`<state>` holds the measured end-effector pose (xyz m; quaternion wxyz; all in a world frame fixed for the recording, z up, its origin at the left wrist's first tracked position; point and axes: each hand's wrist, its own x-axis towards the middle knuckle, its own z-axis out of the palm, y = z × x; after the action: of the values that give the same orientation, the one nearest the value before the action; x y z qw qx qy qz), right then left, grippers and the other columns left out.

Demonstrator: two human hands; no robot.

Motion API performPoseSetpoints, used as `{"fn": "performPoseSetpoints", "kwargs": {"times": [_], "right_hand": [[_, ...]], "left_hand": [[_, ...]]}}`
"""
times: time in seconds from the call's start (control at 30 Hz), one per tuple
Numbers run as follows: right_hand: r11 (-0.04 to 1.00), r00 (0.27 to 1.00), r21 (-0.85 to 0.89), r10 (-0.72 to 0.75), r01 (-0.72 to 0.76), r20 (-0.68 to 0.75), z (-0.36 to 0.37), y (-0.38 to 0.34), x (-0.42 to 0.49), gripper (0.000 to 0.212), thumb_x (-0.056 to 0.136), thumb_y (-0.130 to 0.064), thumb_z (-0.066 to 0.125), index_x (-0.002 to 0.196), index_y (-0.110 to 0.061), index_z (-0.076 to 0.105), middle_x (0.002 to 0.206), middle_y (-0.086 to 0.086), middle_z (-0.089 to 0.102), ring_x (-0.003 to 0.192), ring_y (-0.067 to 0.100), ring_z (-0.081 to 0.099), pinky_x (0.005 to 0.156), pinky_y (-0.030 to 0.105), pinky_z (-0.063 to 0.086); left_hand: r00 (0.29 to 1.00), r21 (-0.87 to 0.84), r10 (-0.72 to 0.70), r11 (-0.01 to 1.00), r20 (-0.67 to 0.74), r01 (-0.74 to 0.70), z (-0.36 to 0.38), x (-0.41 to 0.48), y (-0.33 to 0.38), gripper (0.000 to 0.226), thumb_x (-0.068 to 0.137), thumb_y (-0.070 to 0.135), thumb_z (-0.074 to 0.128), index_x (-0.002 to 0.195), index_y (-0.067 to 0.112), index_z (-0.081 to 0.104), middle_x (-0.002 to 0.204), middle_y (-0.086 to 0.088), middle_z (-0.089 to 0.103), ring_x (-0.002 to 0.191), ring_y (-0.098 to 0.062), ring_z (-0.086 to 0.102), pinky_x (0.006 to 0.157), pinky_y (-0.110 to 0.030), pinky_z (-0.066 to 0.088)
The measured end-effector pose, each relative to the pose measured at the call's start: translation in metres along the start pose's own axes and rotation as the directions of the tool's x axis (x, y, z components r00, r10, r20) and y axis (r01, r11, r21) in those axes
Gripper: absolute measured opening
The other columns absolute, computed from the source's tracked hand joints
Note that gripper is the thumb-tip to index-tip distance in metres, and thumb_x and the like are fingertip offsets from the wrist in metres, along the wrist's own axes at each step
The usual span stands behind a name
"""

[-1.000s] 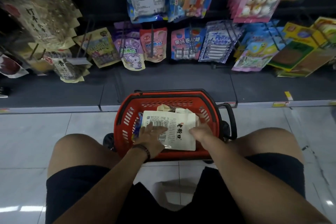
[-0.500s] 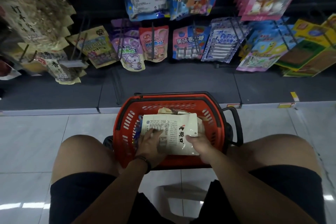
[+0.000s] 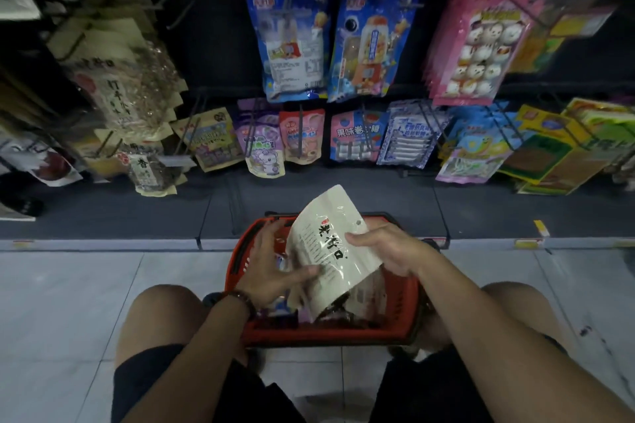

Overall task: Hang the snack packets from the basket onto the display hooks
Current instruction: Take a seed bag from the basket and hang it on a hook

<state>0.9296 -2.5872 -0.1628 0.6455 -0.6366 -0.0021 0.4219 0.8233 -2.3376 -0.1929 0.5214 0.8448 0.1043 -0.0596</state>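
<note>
A cream snack packet [image 3: 330, 244] with black characters and a hang hole near its top is lifted and tilted above the red basket [image 3: 237, 251] on the floor between my knees. My right hand [image 3: 388, 251] grips its right edge, thumb on the front. My left hand [image 3: 275, 271] has spread fingers, with the fingertips touching the packet's lower left side. More packets lie in the basket under it, mostly hidden. Display hooks [image 3: 192, 127] carrying hanging snack packets fill the dark rack ahead.
Blue packets [image 3: 292, 45], a pink packet stack [image 3: 481, 41] and smaller pouches [image 3: 264, 141] hang on the rack. Cream packets [image 3: 117, 79] like mine hang at the left. A dark base shelf [image 3: 137, 209] runs under the hooks. White floor tiles lie on both sides.
The cream packet has risen from lying flat in the basket and now tilts upright. My right hand lifted with it. The view has tipped upward, showing higher rows of hooks.
</note>
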Motion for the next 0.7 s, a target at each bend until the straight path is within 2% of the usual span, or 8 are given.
{"fn": "performPoseSetpoints", "kwargs": {"times": [0.07,0.2,0.3,0.37,0.43,0.57,0.63,0.7], "right_hand": [[0.995,0.998,-0.097,-0.011,0.017,0.056,-0.002,-0.036,-0.017,0.023,0.088,-0.008,0.077,0.111,-0.007,0.075,0.106,0.012,0.080,0.092,0.026,0.078,0.085,0.039,0.063],[0.963,0.972,-0.251,-0.035,0.095,0.234,0.007,-0.104,-0.046,0.044,0.084,-0.014,0.073,0.124,0.004,0.068,0.114,0.017,0.077,0.095,0.027,0.077,0.083,0.036,0.064],[0.923,0.958,-0.336,-0.097,0.188,0.269,0.015,-0.146,-0.064,0.030,0.087,-0.016,0.073,0.114,-0.003,0.072,0.108,0.015,0.079,0.090,0.023,0.079,0.079,0.037,0.065],[0.909,0.959,-0.347,-0.153,0.232,0.239,0.014,-0.168,-0.076,0.030,0.085,-0.018,0.077,0.112,-0.003,0.073,0.108,0.016,0.079,0.088,0.024,0.079,0.078,0.037,0.065],[0.910,0.955,-0.314,-0.212,0.270,0.206,0.012,-0.185,-0.088,0.047,0.077,-0.030,0.089,0.112,-0.003,0.076,0.108,0.018,0.079,0.088,0.025,0.079,0.080,0.039,0.064],[0.950,0.944,0.052,-0.311,0.307,0.113,0.011,-0.197,-0.099,0.082,0.067,-0.062,0.087,0.130,-0.012,0.073,0.121,0.018,0.071,0.104,0.034,0.068,0.081,0.041,0.058],[0.932,0.926,-0.005,-0.359,0.362,0.115,0.015,-0.195,-0.099,0.087,0.073,-0.062,0.083,0.146,-0.020,0.061,0.140,0.014,0.065,0.121,0.035,0.061,0.094,0.047,0.051],[0.904,0.913,-0.138,-0.390,0.405,0.120,0.026,-0.194,-0.097,0.082,0.073,-0.047,0.089,0.147,-0.027,0.058,0.143,0.007,0.068,0.133,0.032,0.062,0.108,0.052,0.048]], "left_hand": [[0.996,-0.063,0.066,0.996,0.066,-0.062,-0.026,-0.001,0.030,0.109,0.054,0.073,0.091,0.146,0.034,0.047,0.144,0.017,0.058,0.131,0.004,0.055,0.106,-0.019,0.048],[0.976,-0.152,0.080,0.987,0.201,-0.049,-0.051,-0.002,0.074,0.076,0.074,0.027,0.095,0.139,0.027,0.056,0.132,0.006,0.072,0.122,-0.015,0.069,0.101,-0.042,0.059],[0.986,-0.219,0.086,0.974,0.140,-0.054,-0.051,-0.010,0.104,0.053,0.084,0.007,0.084,0.129,0.023,0.062,0.121,0.008,0.078,0.112,-0.014,0.074,0.093,-0.035,0.062],[0.993,-0.307,0.088,0.950,0.081,-0.059,-0.050,-0.015,0.122,0.046,0.085,0.007,0.081,0.126,0.019,0.064,0.117,0.004,0.079,0.107,-0.019,0.076,0.085,-0.032,0.063],[0.996,-0.394,0.082,0.917,0.020,-0.068,-0.053,-0.018,0.140,0.046,0.084,0.012,0.082,0.127,0.017,0.065,0.117,-0.003,0.079,0.106,-0.024,0.077,0.085,-0.036,0.064],[0.983,-0.498,0.066,0.855,-0.170,-0.144,-0.066,-0.021,0.177,0.039,0.087,0.012,0.081,0.123,0.019,0.068,0.112,0.000,0.081,0.105,-0.021,0.077,0.086,-0.036,0.064],[0.969,-0.544,0.030,0.823,-0.246,-0.164,-0.074,-0.020,0.193,0.036,0.089,0.015,0.081,0.123,0.020,0.068,0.112,0.000,0.081,0.105,-0.021,0.077,0.088,-0.039,0.064],[0.952,-0.549,0.028,0.812,-0.304,-0.199,-0.084,-0.018,0.208,0.037,0.087,0.020,0.083,0.122,0.019,0.069,0.113,-0.001,0.080,0.105,-0.023,0.078,0.090,-0.045,0.063]]}}
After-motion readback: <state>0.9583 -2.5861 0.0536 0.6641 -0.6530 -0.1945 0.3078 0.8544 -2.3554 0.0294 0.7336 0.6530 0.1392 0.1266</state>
